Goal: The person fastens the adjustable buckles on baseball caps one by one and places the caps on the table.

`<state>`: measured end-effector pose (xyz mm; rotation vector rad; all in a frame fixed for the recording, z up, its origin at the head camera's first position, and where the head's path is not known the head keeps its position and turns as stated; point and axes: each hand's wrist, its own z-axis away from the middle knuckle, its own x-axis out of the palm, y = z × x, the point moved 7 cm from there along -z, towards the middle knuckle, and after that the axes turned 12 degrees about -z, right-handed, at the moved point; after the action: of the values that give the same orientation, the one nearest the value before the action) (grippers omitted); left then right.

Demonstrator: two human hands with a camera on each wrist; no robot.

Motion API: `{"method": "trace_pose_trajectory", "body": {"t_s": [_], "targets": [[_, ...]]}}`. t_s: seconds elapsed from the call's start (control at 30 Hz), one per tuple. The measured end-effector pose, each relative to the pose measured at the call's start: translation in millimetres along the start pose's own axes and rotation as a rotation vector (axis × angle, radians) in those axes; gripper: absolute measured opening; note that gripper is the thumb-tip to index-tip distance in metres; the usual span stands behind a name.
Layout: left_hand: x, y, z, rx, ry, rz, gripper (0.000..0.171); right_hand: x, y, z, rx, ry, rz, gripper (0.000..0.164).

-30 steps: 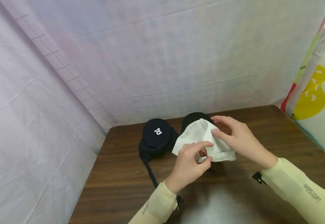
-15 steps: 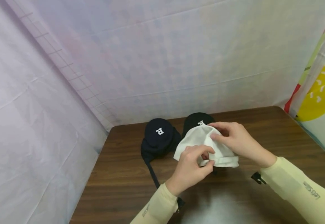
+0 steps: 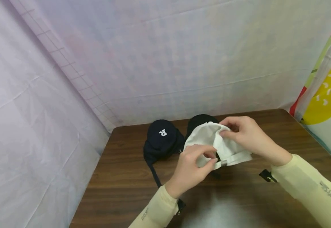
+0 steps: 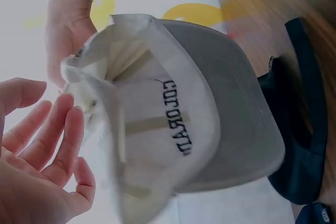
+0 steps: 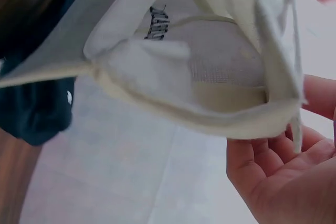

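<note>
A white baseball cap (image 3: 228, 148) is held up above the table, its back strap and small metal buckle facing me. My right hand (image 3: 246, 136) grips the crown near its back, with the thumb on the near side; in the right wrist view, part of the fingers is hidden behind the cap (image 5: 226, 114). My left hand (image 3: 192, 163) is beside the strap opening. The left wrist view has its fingers (image 4: 44, 145) loosely bent at the cap's edge, the thumb standing apart; whether they touch is unclear. Dark lettering (image 4: 176, 119) shows inside the cap.
On the brown wooden table (image 3: 125, 177), a navy cap (image 3: 159, 139) with a white R lies at the left, its strap trailing forward. A black cap (image 3: 201, 119) sits behind the white one, partly hidden. Pale cloth (image 3: 168, 63) hangs behind the table.
The white cap has shifted right and its back has turned, bringing the strap opening and buckle into view. My right hand has moved a little right and up with it.
</note>
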<state>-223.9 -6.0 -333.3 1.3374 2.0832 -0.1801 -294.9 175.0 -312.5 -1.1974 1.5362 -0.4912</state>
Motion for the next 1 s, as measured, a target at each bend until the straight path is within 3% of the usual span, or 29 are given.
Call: {"method": "trace_pose_trajectory", "body": {"t_s": [0.3,0.53,0.77,1.0], "targets": [[-10.5,-1.0,-4.6,0.017,0.038,0.019,0.010,-39,-15,-5,0.055,0.050,-0.028,0.016],[-9.9,-3.3,-4.1,-0.003,0.004,0.019,0.006,-77,-8,-16,0.090,0.127,-0.109,0.029],[-3.5,-16.2,-2.0,-0.066,-0.017,-0.028,0.009,-113,21,-22,0.019,0.274,0.084,0.021],[1.1,-31.7,3.1,-0.129,-0.042,-0.063,0.009,-125,70,-19,0.015,0.331,0.216,0.019]]}}
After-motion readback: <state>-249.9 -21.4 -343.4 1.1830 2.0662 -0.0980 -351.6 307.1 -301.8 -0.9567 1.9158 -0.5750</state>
